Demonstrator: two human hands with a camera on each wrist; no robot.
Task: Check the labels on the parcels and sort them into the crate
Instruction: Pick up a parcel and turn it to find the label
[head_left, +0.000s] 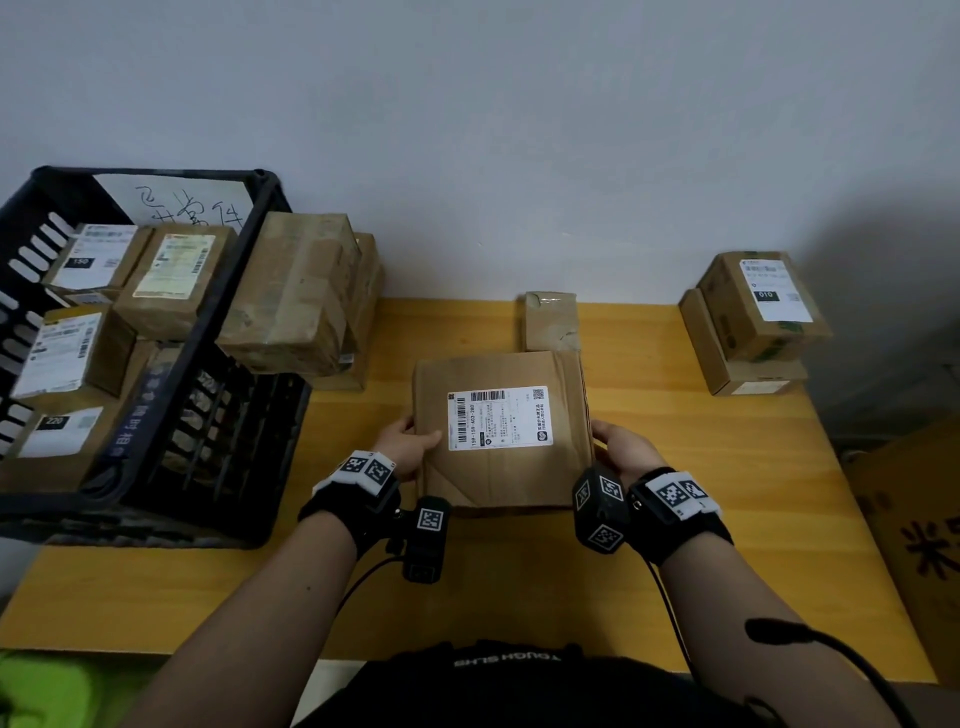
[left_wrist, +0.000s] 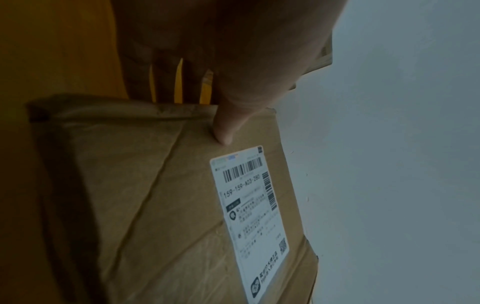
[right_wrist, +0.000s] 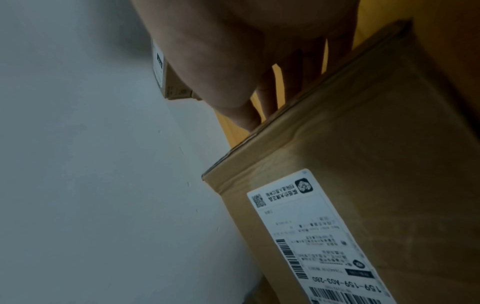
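Note:
A flat brown cardboard parcel is held above the yellow table, label side up. Its white label reads 159-159-A03-280. My left hand grips the parcel's left edge, thumb on top and fingers underneath. My right hand grips the right edge, with its fingers under the parcel. The black plastic crate at the left holds several labelled parcels.
Two brown parcels are stacked beside the crate. A small taped parcel lies against the wall behind the held one. Two stacked parcels sit at the far right of the table. A cardboard box stands off the right edge.

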